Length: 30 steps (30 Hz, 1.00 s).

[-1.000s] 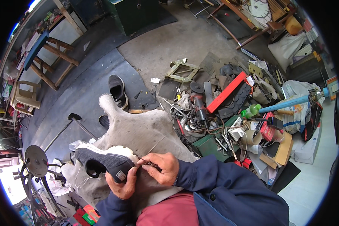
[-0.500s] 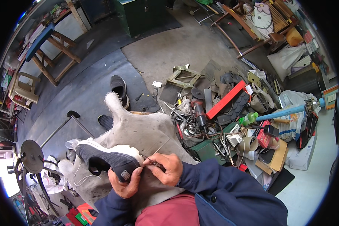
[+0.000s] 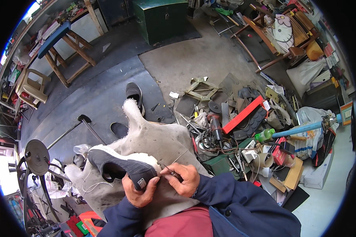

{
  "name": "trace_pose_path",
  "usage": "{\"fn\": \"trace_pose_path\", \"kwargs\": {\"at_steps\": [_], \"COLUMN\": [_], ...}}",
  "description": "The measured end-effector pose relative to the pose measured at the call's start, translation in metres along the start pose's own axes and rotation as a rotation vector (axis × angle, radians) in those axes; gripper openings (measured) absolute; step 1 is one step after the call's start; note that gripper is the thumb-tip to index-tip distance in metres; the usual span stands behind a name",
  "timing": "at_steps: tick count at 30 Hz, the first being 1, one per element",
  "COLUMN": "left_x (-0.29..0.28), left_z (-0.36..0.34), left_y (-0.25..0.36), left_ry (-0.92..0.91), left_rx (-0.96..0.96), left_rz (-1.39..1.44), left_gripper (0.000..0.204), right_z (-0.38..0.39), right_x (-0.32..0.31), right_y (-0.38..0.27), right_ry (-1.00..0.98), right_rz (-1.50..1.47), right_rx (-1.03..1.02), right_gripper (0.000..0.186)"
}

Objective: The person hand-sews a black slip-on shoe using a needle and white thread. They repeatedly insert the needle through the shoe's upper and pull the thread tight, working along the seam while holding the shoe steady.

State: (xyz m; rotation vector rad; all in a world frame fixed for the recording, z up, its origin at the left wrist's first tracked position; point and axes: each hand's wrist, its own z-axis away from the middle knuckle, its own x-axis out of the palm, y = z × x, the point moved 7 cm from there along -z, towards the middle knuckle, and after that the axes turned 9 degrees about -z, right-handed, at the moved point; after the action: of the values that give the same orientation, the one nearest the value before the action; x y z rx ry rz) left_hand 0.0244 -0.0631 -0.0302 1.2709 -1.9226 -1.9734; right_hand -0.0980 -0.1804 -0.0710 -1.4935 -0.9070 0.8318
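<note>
My left hand (image 3: 141, 191) is closed round the heel of a dark grey knit shoe (image 3: 131, 169) with a white sole, which lies on its side on a stained grey cloth (image 3: 154, 140) draped over my lap. My right hand (image 3: 182, 179) is closed on a thin dark awl-like tool (image 3: 171, 173), its tip at the sole's heel edge. A pale thread trails from the shoe over the cloth.
Beyond the cloth stands another shoe (image 3: 134, 92). At right lies a heap of tools, a red bar (image 3: 242, 114) and boxes. A metal stand (image 3: 36, 157), plastic stool (image 3: 32, 85), wooden stool (image 3: 69, 51) and green chest (image 3: 159, 21) surround me.
The whole view has shifted, the surroundings appearing lower and further right. My hands and the shoe sit slightly further right in the picture, with the same grips.
</note>
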Motion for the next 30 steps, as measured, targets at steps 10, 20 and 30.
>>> {"fn": "trace_pose_path", "kwargs": {"at_steps": [10,20,30], "left_x": [0.000,-0.007,-0.011], "left_z": [0.001,-0.001,0.004], "left_y": [-0.004,-0.004,-0.010], "left_ry": [-0.012,0.009,0.054], "left_rx": [0.003,0.180,0.192], "left_rz": [0.020,-0.060,-0.071], "left_gripper": [0.010,0.017,0.024], "right_z": [0.001,-0.002,0.002], "right_x": [-0.001,0.000,-0.002], "right_y": [0.001,-0.004,0.001], "right_ry": [0.016,0.066,0.028], "right_rz": [0.003,0.042,0.114], "right_rx": [0.008,-0.020,0.010], "right_gripper": [0.018,0.012,0.011]}}
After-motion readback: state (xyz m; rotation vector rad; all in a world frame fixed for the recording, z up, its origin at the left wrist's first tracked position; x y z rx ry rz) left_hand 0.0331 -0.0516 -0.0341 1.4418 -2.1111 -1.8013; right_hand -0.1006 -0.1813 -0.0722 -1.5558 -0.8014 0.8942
